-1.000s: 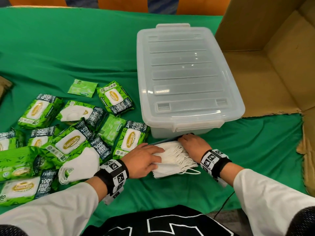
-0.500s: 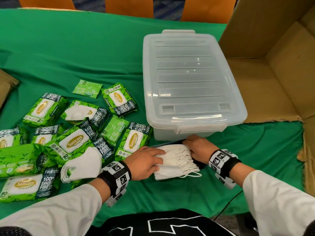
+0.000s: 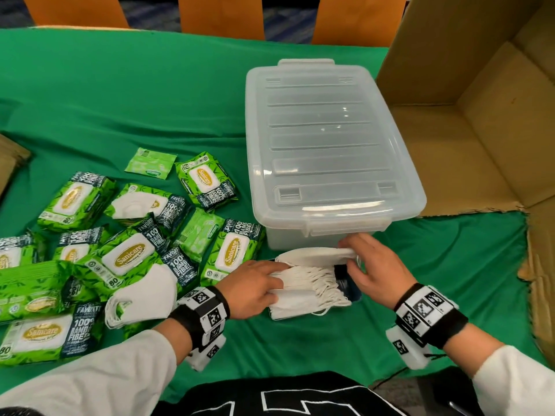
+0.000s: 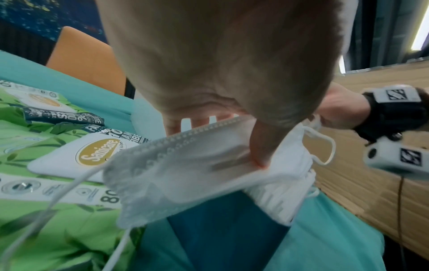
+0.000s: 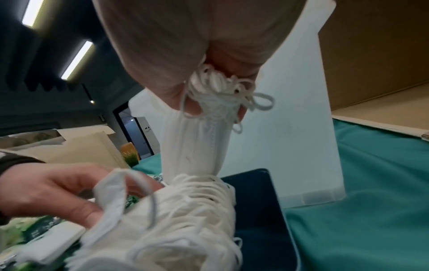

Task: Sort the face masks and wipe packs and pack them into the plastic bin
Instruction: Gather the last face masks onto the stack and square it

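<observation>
A stack of white face masks lies on the green cloth just in front of the clear plastic bin, whose lid is on. My left hand grips the stack's left end, thumb on the near mask. My right hand pinches a thin bundle of masks raised off the stack's far side; the right wrist view shows this bundle held by its ear-loop end. Several green wipe packs lie to the left. Loose masks rest among them.
A dark blue flat item lies under the stack's right end. A large open cardboard box lies on its side right of the bin. Small light-green sachets sit near the packs. Orange chairs stand behind the table.
Both hands were squeezing the ends of the stack. Now my right hand has lifted a thin bundle of masks off the far side, while the left still holds the stack.
</observation>
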`<action>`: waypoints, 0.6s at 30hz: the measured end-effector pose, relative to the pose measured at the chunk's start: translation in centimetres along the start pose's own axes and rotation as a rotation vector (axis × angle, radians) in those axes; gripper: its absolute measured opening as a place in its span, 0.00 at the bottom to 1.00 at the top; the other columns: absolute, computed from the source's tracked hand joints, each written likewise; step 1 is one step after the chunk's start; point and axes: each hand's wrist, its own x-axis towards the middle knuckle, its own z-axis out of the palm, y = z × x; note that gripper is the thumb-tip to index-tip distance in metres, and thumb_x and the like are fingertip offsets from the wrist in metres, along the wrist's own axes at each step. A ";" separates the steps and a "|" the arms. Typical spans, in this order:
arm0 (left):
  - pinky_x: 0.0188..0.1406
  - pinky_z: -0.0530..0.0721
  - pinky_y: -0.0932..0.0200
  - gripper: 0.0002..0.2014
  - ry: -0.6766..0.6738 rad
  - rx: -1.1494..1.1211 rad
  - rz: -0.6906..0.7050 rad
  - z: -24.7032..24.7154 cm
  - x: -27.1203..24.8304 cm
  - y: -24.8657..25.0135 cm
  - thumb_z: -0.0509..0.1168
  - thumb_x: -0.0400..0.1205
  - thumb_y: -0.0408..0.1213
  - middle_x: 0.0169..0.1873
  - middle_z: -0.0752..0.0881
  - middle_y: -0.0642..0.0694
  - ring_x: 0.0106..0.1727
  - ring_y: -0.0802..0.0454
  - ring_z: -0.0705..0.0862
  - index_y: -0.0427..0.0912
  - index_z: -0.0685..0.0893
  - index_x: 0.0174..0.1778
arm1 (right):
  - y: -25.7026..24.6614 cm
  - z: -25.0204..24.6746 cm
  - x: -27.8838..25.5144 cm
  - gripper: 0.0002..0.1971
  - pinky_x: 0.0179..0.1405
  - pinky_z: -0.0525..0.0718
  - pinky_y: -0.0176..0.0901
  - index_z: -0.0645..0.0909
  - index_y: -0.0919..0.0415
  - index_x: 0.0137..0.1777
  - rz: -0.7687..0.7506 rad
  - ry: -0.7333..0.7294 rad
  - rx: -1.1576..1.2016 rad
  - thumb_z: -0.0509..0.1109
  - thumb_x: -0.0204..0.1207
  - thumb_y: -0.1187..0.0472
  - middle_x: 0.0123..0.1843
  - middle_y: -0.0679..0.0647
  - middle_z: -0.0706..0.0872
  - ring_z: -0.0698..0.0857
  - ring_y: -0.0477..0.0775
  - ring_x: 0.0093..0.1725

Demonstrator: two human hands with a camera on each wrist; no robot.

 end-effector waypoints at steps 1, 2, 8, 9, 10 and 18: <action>0.82 0.65 0.47 0.13 0.031 -0.013 -0.004 -0.3 -0.2 0.1 0.60 0.86 0.47 0.86 0.67 0.51 0.83 0.48 0.68 0.50 0.87 0.60 | -0.6 -0.4 -0.4 0.16 0.50 0.86 0.44 0.81 0.58 0.65 -0.013 0.016 0.012 0.69 0.77 0.67 0.56 0.46 0.80 0.81 0.46 0.50; 0.82 0.64 0.48 0.13 0.060 -0.033 -0.013 -0.7 -0.6 0.3 0.61 0.85 0.47 0.85 0.68 0.51 0.83 0.49 0.68 0.50 0.88 0.59 | -1.1 -0.8 -0.8 0.16 0.50 0.85 0.41 0.81 0.58 0.64 -0.018 0.046 0.028 0.70 0.77 0.68 0.56 0.45 0.80 0.80 0.44 0.50; 0.58 0.83 0.51 0.12 0.229 -0.383 -0.089 -6.1 -5.3 1.3 0.68 0.83 0.51 0.54 0.85 0.61 0.55 0.59 0.84 0.48 0.90 0.51 | -4.9 -4.5 -0.7 0.14 0.48 0.78 0.25 0.85 0.57 0.57 0.164 0.250 0.375 0.72 0.75 0.73 0.54 0.46 0.88 0.85 0.38 0.48; 0.52 0.85 0.51 0.14 0.252 -0.508 -0.167 -7.3 -6.4 1.3 0.69 0.81 0.54 0.49 0.88 0.60 0.50 0.59 0.86 0.48 0.91 0.50 | -5.5 -5.1 -0.3 0.16 0.45 0.78 0.24 0.85 0.57 0.57 0.222 0.209 0.474 0.72 0.75 0.76 0.55 0.46 0.89 0.85 0.37 0.45; 0.49 0.87 0.53 0.16 0.279 -0.644 -0.250 -8.6 -7.4 1.4 0.70 0.77 0.58 0.46 0.90 0.55 0.47 0.56 0.88 0.50 0.92 0.49 | -6.0 -5.5 0.0 0.18 0.45 0.78 0.23 0.85 0.57 0.58 0.258 0.158 0.561 0.72 0.75 0.78 0.56 0.46 0.89 0.86 0.37 0.46; 0.46 0.92 0.54 0.25 0.779 -1.346 -0.410 -12.8 -13.9 -0.9 0.85 0.64 0.52 0.53 0.93 0.37 0.46 0.46 0.92 0.41 0.94 0.51 | -10.3 -2.8 2.7 0.19 0.41 0.88 0.46 0.83 0.64 0.59 0.455 -0.089 0.959 0.72 0.66 0.69 0.48 0.58 0.90 0.89 0.55 0.46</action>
